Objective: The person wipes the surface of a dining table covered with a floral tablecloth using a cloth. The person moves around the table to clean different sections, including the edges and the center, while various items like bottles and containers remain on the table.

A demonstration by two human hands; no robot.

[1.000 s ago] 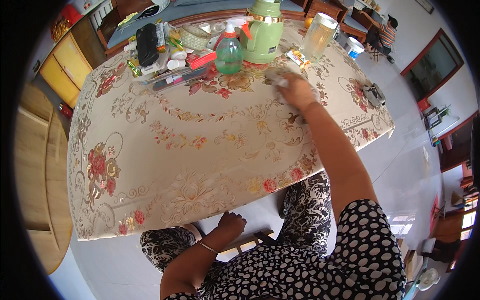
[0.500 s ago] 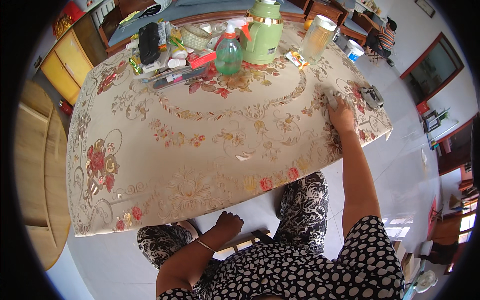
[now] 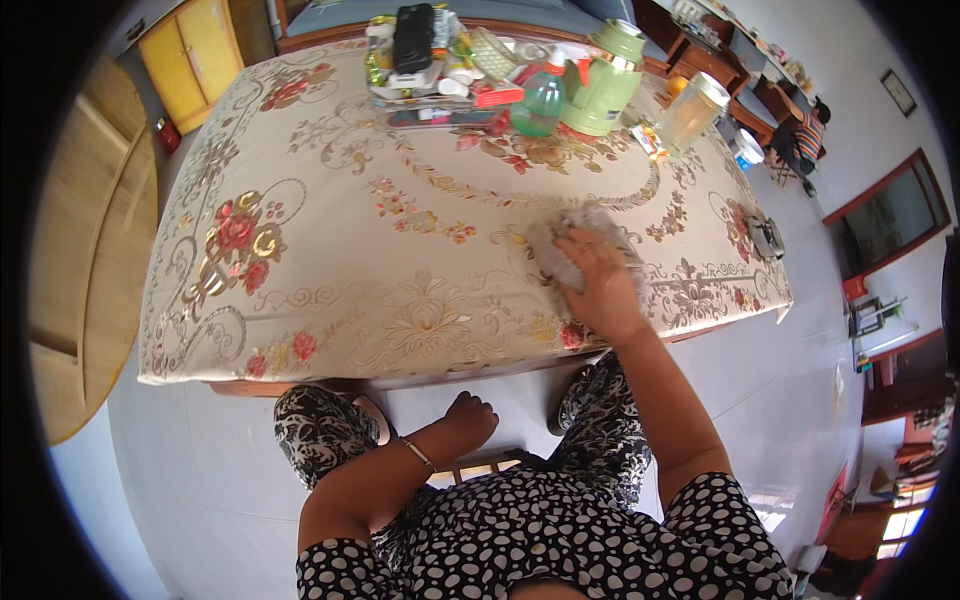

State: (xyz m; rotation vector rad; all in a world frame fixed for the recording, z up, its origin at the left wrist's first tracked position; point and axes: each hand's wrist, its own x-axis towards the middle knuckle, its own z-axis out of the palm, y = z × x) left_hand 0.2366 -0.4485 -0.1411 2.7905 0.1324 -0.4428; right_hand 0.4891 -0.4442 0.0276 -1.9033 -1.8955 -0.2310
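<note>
My right hand (image 3: 603, 290) presses a greyish rag (image 3: 550, 250) against the flowered tablecloth (image 3: 330, 255), right of the table's middle. The fingers lie over the rag, slightly blurred by motion. Off the table's near edge, my left hand (image 3: 470, 418) hangs in front of my body, its fingers curled into a loose fist. Nothing shows in that fist. A small grey object (image 3: 767, 238) rests near the table's right edge, apart from the rag.
Along the far side stand a green thermos (image 3: 607, 85), a green spray bottle (image 3: 540, 100), a clear jar (image 3: 692, 112) and a loaded plastic tray (image 3: 440, 120). A round wooden board (image 3: 95, 250) leans at left. Another person (image 3: 803, 135) sits at the far right.
My right hand has slid the rag leftward and nearer to me, from by the small grey object toward the table's middle. My left hand stays closed. The view has shifted.
</note>
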